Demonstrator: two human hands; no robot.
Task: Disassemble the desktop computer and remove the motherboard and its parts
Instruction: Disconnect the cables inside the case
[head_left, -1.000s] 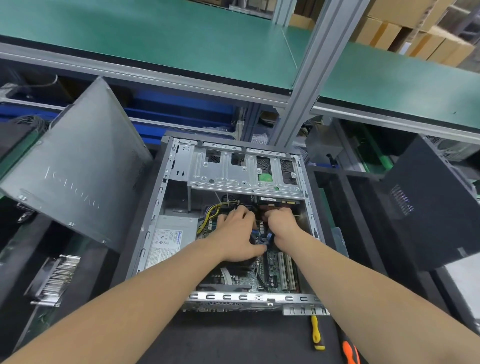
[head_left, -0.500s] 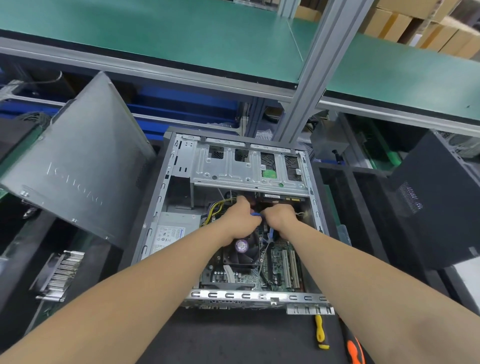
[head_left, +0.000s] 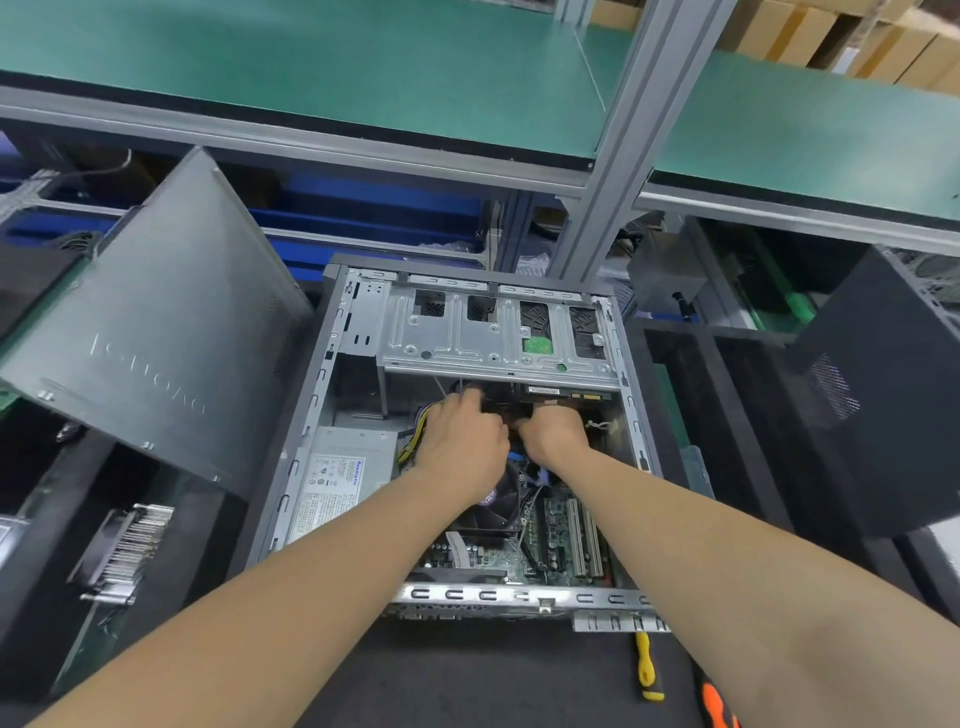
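Note:
The open desktop case (head_left: 311, 415) lies on its side in front of me. The green motherboard (head_left: 550, 551) sits in its floor, with a black CPU fan (head_left: 501, 501) on it. Just under the silver drive cage (head_left: 467, 343), my left hand (head_left: 462, 441) and my right hand (head_left: 553, 434) are side by side. Both curl their fingers into a bundle of black cables (head_left: 511, 410); the fingertips are hidden. A blue cable (head_left: 519, 457) shows below the hands and yellow wires (head_left: 410, 441) run left of my left hand.
The grey power supply (head_left: 343, 478) fills the case's left side. A removed side panel (head_left: 156, 332) leans at the left above a finned heatsink (head_left: 124, 551). A black case (head_left: 883, 389) stands to the right. A yellow screwdriver (head_left: 644, 670) and an orange-handled tool (head_left: 719, 706) lie near the front edge.
Both hands have moved away from me, from over the CPU fan up to the cables under the drive cage. The fan is now uncovered.

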